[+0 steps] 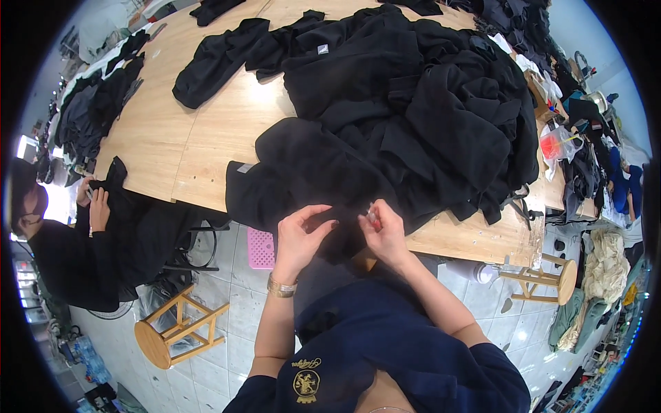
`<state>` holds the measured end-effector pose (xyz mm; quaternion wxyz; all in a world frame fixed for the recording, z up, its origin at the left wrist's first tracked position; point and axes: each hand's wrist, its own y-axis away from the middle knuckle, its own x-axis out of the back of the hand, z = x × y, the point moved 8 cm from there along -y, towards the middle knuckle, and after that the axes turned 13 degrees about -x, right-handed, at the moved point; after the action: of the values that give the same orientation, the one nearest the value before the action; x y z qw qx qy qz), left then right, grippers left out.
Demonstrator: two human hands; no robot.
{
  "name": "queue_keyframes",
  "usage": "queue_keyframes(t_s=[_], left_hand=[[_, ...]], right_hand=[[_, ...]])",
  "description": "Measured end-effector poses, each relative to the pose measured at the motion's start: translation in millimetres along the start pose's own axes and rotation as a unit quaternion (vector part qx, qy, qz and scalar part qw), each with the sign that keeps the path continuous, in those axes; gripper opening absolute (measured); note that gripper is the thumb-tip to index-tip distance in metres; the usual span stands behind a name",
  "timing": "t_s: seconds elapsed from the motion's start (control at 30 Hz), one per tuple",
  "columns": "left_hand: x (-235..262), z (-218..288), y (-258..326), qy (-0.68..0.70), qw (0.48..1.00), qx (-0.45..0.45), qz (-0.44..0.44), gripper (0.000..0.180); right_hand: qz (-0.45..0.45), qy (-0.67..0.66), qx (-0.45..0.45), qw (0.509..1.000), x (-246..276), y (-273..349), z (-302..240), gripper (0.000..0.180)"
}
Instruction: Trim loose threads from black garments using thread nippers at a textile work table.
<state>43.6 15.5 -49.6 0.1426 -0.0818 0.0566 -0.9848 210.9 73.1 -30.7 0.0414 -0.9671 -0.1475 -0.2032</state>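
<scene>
A black cloth garment (313, 162) hangs over the table's near edge in front of me, with a small pale label patch on its left end. My left hand (303, 237) is at its hanging edge, thumb and forefinger curled about a fold of the dark cloth. Just to the right, my right hand (384, 230) is closed round a small red-and-silver tool (374, 218), apparently thread snips, mostly hidden by the fingers. The tool's tip is close to the cloth; whether it touches cannot be made out.
More black garments (454, 110) are heaped on the wooden table (151, 151). At the left, a co-worker (69, 241) handles dark cloth. Wooden stools (155, 344) stand on the tiled floor at both sides. A pink perforated basket (260, 248) sits below the table edge. A plastic cup (551, 146) stands at right.
</scene>
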Motion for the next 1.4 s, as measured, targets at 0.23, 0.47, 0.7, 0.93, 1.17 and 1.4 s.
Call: queue_keyframes(t_s=[0.23,0.47,0.7,0.93,1.17,1.4], left_hand=[[10.5,53.9,-1.9,-0.249,0.956,-0.132,0.084,0.023],[8.9,55.3,-1.5,-0.321,0.925,-0.186,0.078,0.024],[2.4,58.2,-0.5,-0.345,0.91,-0.225,0.049,0.023],[0.2,56.0,0.1,-0.337,0.913,-0.227,0.032,0.021],[-0.3,56.2,0.1,-0.324,0.917,-0.229,0.035,0.021],[3.3,49.0,-0.1,-0.316,0.925,-0.206,0.042,0.021]], right_hand=[[0.013,-0.066,-0.039,0.997,13.9,-6.9,-3.5,0.03],[-0.118,0.104,-0.023,0.987,-16.5,5.2,-15.4,0.032],[-0.052,0.176,0.051,0.982,-10.9,6.8,-26.6,0.03],[-0.053,0.204,0.072,0.975,-13.3,6.9,-30.3,0.031],[-0.052,0.202,0.085,0.974,-13.8,6.9,-30.2,0.031],[-0.051,0.199,0.085,0.975,-11.9,6.2,-32.0,0.03]])
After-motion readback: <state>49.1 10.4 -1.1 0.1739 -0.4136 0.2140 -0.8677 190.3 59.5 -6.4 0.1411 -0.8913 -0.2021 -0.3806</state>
